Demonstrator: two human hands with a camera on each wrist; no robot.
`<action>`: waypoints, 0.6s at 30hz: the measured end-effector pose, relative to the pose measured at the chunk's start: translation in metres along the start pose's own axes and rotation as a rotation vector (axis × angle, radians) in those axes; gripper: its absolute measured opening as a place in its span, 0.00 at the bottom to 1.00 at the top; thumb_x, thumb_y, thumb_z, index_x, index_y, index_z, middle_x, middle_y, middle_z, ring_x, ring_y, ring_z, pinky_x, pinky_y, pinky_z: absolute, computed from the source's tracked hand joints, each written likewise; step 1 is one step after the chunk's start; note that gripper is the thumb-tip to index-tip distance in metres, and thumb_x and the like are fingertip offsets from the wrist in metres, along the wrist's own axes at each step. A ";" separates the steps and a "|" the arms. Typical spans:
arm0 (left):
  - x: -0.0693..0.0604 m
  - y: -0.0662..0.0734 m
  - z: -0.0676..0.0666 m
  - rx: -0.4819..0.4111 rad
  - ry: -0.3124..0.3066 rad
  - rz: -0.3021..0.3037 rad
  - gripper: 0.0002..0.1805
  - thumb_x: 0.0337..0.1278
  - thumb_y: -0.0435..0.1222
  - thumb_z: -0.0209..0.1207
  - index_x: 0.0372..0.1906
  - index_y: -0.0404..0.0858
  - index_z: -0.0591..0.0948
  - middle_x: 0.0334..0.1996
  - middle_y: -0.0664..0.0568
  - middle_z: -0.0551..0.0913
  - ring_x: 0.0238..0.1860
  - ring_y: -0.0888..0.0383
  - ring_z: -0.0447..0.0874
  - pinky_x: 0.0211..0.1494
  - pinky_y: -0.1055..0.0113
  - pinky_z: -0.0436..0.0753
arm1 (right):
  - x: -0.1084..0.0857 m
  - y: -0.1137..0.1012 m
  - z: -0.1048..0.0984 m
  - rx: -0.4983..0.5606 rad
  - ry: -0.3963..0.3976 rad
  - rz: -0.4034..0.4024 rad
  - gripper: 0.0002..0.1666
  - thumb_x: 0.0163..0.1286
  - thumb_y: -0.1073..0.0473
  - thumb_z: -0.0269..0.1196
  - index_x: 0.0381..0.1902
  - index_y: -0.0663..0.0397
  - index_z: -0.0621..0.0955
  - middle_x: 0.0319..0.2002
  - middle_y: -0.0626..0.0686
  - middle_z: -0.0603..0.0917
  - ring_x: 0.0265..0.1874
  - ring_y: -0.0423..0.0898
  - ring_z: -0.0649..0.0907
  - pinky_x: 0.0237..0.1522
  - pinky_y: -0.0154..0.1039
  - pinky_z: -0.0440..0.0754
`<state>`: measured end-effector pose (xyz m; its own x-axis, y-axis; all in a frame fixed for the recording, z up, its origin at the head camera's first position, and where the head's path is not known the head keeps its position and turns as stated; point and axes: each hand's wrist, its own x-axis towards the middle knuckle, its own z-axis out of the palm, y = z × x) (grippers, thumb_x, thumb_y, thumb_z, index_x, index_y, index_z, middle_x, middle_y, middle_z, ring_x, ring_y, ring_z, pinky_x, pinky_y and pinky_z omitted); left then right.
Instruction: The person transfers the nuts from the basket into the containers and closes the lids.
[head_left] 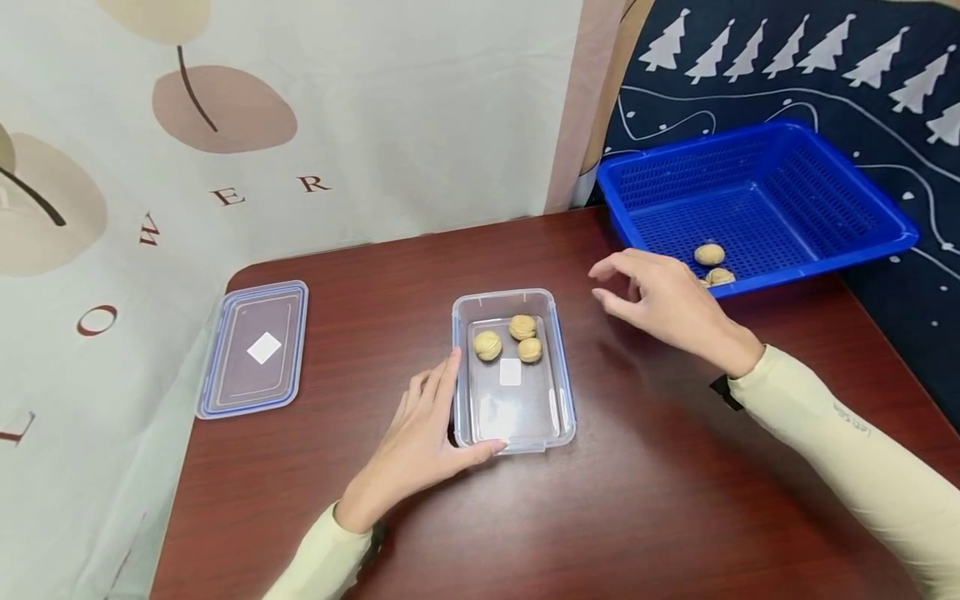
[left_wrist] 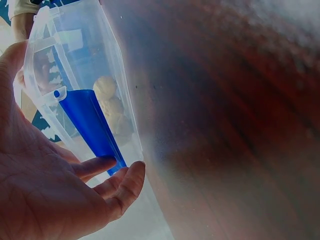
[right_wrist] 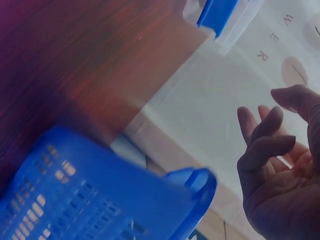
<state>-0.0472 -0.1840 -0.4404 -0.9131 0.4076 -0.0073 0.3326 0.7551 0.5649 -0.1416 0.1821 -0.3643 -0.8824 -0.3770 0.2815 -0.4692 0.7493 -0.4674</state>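
We see the left hand (head_left: 420, 437) spread wide at the corner of a clear container (head_left: 525, 423), its fingers along the left side and its thumb at the near rim. Three walnuts (head_left: 522, 327) lie inside, toward the far end. The right hand (head_left: 667, 302) hovers between container and blue basket (head_left: 750, 221), thumb and index finger narrowly apart, holding nothing we can see. More walnuts (we spot at least two) lie in the basket. A lid (head_left: 264, 383) rests on the counter's (head_left: 622, 500) left side.
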 end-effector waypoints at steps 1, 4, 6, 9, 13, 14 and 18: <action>0.000 0.000 0.000 0.000 -0.002 0.000 0.74 0.51 0.73 0.72 0.91 0.46 0.46 0.81 0.42 0.66 0.76 0.44 0.62 0.74 0.39 0.68 | -0.001 0.003 -0.002 -0.007 0.021 -0.001 0.15 0.73 0.62 0.74 0.56 0.52 0.88 0.47 0.50 0.90 0.32 0.44 0.79 0.35 0.41 0.77; 0.000 0.000 0.000 -0.001 -0.001 0.002 0.73 0.51 0.73 0.72 0.91 0.46 0.46 0.81 0.43 0.66 0.75 0.44 0.62 0.74 0.39 0.69 | -0.002 0.009 -0.009 -0.041 0.069 0.007 0.14 0.74 0.62 0.74 0.55 0.53 0.88 0.42 0.49 0.89 0.29 0.43 0.79 0.33 0.41 0.74; 0.001 0.000 0.000 0.002 0.001 0.006 0.73 0.51 0.73 0.72 0.91 0.45 0.46 0.81 0.43 0.65 0.76 0.44 0.62 0.74 0.39 0.69 | -0.002 0.013 -0.014 -0.063 0.089 0.029 0.12 0.74 0.61 0.73 0.54 0.53 0.89 0.40 0.49 0.89 0.27 0.43 0.78 0.30 0.42 0.73; 0.001 0.000 0.000 -0.002 0.001 0.007 0.73 0.52 0.73 0.72 0.91 0.45 0.46 0.82 0.44 0.65 0.76 0.44 0.62 0.74 0.39 0.69 | -0.003 0.018 -0.022 -0.084 0.104 0.084 0.12 0.76 0.59 0.72 0.54 0.53 0.89 0.40 0.50 0.90 0.25 0.44 0.77 0.26 0.43 0.71; 0.000 0.000 0.000 -0.011 -0.008 0.001 0.73 0.52 0.73 0.71 0.92 0.46 0.45 0.82 0.44 0.65 0.77 0.44 0.62 0.75 0.39 0.68 | -0.006 0.025 -0.029 -0.080 0.110 0.144 0.12 0.76 0.59 0.72 0.54 0.54 0.90 0.42 0.53 0.90 0.26 0.47 0.77 0.23 0.42 0.72; 0.000 0.000 0.000 -0.008 -0.009 -0.001 0.73 0.52 0.74 0.71 0.92 0.46 0.45 0.82 0.44 0.64 0.77 0.45 0.62 0.75 0.39 0.68 | -0.007 0.027 -0.030 -0.080 0.108 0.148 0.12 0.76 0.59 0.72 0.54 0.54 0.89 0.43 0.54 0.90 0.27 0.47 0.77 0.24 0.42 0.72; -0.001 0.000 0.000 -0.002 -0.002 -0.003 0.74 0.52 0.74 0.71 0.92 0.47 0.44 0.82 0.44 0.64 0.77 0.45 0.62 0.76 0.40 0.67 | -0.007 0.035 -0.032 -0.092 0.101 0.166 0.11 0.76 0.59 0.72 0.53 0.54 0.89 0.43 0.55 0.90 0.28 0.48 0.77 0.24 0.42 0.71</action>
<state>-0.0460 -0.1842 -0.4401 -0.9135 0.4067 -0.0106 0.3297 0.7552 0.5666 -0.1504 0.2285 -0.3558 -0.9371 -0.1912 0.2921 -0.3086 0.8450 -0.4367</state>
